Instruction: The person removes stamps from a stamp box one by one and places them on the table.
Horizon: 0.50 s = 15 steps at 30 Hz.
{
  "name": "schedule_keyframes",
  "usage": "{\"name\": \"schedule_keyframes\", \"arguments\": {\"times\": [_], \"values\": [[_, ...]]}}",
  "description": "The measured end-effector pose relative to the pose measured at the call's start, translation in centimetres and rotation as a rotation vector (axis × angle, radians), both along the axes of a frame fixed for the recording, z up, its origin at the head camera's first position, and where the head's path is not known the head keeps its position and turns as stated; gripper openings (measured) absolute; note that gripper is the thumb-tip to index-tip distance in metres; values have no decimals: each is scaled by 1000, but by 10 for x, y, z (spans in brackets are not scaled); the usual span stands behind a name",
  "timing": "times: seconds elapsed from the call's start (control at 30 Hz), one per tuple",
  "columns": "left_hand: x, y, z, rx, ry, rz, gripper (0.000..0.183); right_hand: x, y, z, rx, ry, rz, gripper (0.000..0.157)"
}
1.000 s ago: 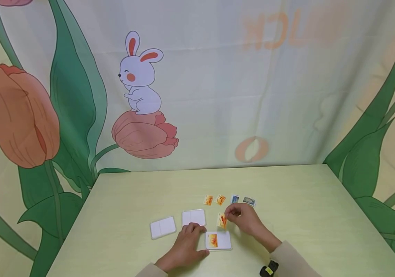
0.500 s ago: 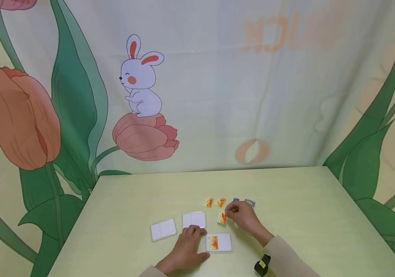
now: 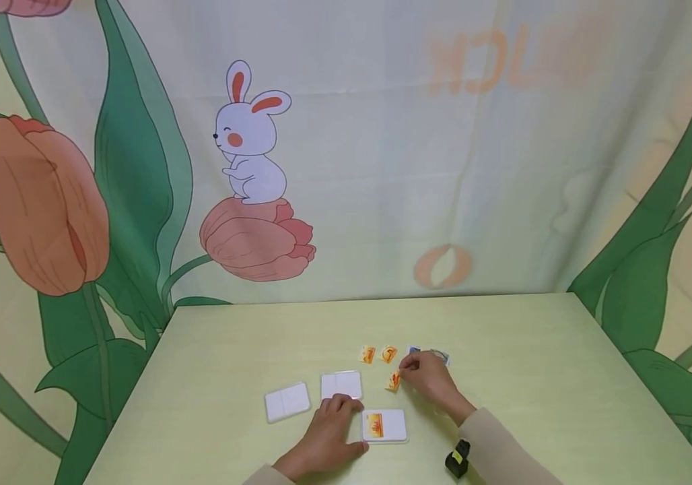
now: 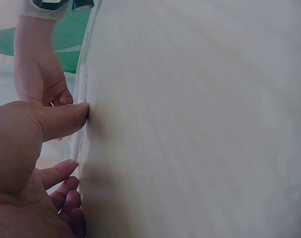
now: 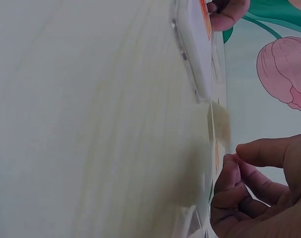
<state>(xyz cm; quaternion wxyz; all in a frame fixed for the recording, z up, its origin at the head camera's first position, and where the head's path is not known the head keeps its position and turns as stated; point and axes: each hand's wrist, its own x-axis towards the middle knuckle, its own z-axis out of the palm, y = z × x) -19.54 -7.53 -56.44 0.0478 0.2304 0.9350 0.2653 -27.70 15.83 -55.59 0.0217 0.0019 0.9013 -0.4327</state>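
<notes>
My left hand (image 3: 326,436) holds the left end of a flat white plastic case (image 3: 394,426), thumb at the near corner and fingers at the far one. An orange picture (image 3: 375,425) covers the case's left half; the right half is plain white. Between thumb and fingertips, my right hand (image 3: 433,384) pinches a small orange picture card (image 3: 393,381) above the table, beyond the case. The right wrist view shows the card's pale back (image 5: 220,124) close to the pinching fingers. In the left wrist view, my left thumb (image 4: 63,120) presses along the case's edge.
Two more white cases, one on the left (image 3: 287,402) and one in the middle (image 3: 341,384), lie on the table (image 3: 213,350). Farther back are two orange cards (image 3: 367,354) (image 3: 389,353). A blue card (image 3: 414,349) and a greenish-grey card (image 3: 441,356) are partly hidden by my right hand.
My right hand has drawn slightly up and away from the white case with the orange card, which now appears narrower. The left hand keeps its place.
</notes>
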Motion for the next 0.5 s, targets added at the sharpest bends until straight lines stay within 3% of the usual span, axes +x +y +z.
{"name": "schedule_keyframes", "arguments": {"times": [0.27,0.5], "values": [[1,1,1,-9,-11,0,57,4,6,4,77,72,-29,4],[1,1,2,-8,3,1,57,19,8,18,107,131,18,5]]}}
